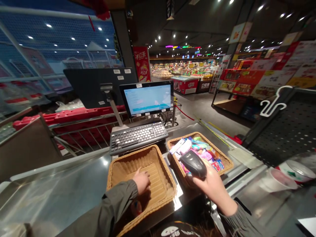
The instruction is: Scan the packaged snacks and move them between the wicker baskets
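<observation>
My right hand (214, 182) is closed around a black handheld barcode scanner (193, 163). Its head points up and left over the right wicker basket (228, 164). That basket holds a heap of small colourful packaged goods (206, 154), partly covered by the scanner and hand. Inside the left wicker basket (158, 177) is my left hand (142, 181), over the woven bottom, fingers a little apart and nothing visible in them. Below my left wrist a small item (136, 208) lies in shadow in the same basket; its kind is unclear.
Behind the baskets stand a black keyboard (139, 135) and a lit monitor (149, 98). A second screen (98, 87) faces away. Metal counter (74, 187) extends left. On the right are a white cup (278, 179), a can-like tub (297, 169) and a white hook (274, 105).
</observation>
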The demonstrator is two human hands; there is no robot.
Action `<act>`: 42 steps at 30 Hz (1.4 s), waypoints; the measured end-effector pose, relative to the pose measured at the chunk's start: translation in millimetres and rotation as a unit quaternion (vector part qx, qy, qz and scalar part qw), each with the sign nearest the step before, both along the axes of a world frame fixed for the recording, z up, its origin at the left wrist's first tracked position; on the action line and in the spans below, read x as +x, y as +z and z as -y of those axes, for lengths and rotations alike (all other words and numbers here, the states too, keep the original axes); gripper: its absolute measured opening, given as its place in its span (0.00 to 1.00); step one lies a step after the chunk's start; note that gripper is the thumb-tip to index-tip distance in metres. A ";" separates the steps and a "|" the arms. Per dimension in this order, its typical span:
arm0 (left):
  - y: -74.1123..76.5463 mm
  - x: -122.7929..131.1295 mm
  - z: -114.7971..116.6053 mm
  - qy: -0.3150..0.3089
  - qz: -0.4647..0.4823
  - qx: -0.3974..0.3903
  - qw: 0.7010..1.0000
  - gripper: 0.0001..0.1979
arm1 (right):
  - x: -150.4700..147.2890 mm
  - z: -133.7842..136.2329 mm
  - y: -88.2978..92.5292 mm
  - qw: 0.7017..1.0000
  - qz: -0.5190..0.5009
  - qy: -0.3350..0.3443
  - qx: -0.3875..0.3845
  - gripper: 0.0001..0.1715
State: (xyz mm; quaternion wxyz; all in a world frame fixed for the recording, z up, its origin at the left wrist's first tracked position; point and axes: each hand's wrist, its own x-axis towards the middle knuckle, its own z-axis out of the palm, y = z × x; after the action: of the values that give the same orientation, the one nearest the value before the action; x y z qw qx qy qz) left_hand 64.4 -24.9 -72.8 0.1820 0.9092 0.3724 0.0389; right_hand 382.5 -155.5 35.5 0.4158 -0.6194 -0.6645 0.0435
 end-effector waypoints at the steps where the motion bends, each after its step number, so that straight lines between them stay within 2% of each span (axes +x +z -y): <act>1: 13.5 13.8 -5.1 -0.011 -0.017 0.011 1.000 0.07 | 10.9 0.5 -2.0 1.000 -0.001 -0.022 0.010 0.27; 5: 67.4 88.2 -22.8 0.005 0.033 0.094 0.995 0.13 | 51.2 1.0 -4.4 0.995 0.007 -0.089 0.044 0.20; 7: 82.5 128.2 -29.6 0.025 0.049 0.129 0.990 0.18 | 65.8 0.8 -2.4 0.992 0.009 -0.111 0.058 0.19; 9: 85.9 163.5 -36.5 0.045 0.045 0.142 0.988 0.22 | 76.4 0.5 0.3 0.991 0.008 -0.116 0.061 0.18; 11: 80.8 191.3 -43.8 0.055 0.031 0.148 0.987 0.24 | 84.4 0.1 2.3 0.992 0.007 -0.108 0.057 0.16; 13: 72.4 210.2 -51.0 0.061 0.019 0.156 0.986 0.24 | 91.3 -0.7 2.2 0.993 0.008 -0.100 0.056 0.16; 16: 61.5 224.5 -59.0 0.068 0.006 0.163 0.984 0.22 | 100.9 -3.4 -1.8 0.994 0.010 -0.090 0.057 0.17; 21: 56.1 229.2 -61.5 0.071 0.001 0.146 0.987 0.15 | 112.2 -12.5 -9.5 0.995 0.007 -0.080 0.053 0.18; 24: 65.6 225.4 -60.9 0.071 0.030 0.164 0.983 0.12 | 116.6 -20.0 -8.8 0.996 0.000 -0.072 0.044 0.17; 26: 81.4 218.7 -62.0 0.073 0.055 0.204 0.975 0.09 | 119.3 -25.9 -4.7 0.997 -0.002 -0.064 0.046 0.18; 29: 118.1 201.5 -65.3 0.085 0.084 0.287 0.950 0.07 | 120.9 -35.3 8.6 0.996 0.013 -0.046 0.081 0.24; 32: 158.9 179.2 -68.2 0.109 0.104 0.361 0.920 0.06 | 114.3 -42.3 30.2 0.991 0.026 -0.013 0.132 0.32; 35: 189.7 156.7 -69.2 0.130 0.122 0.413 0.893 0.05 | 97.6 -44.7 54.0 0.987 0.037 0.019 0.157 0.36; 38: 206.8 136.4 -67.8 0.143 0.133 0.449 0.872 0.04 | 76.3 -43.6 72.0 0.982 0.060 0.046 0.174 0.37; 42: 216.2 112.4 -62.9 0.157 0.135 0.480 0.853 0.04 | 53.3 -40.6 84.8 0.977 0.082 0.069 0.185 0.33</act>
State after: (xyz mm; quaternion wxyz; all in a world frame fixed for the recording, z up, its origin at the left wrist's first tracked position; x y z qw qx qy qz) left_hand 176.8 38.1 143.3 -0.2366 0.7988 0.4170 0.3635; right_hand 435.8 -114.9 120.3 0.4635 -0.4854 -0.7342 -0.1024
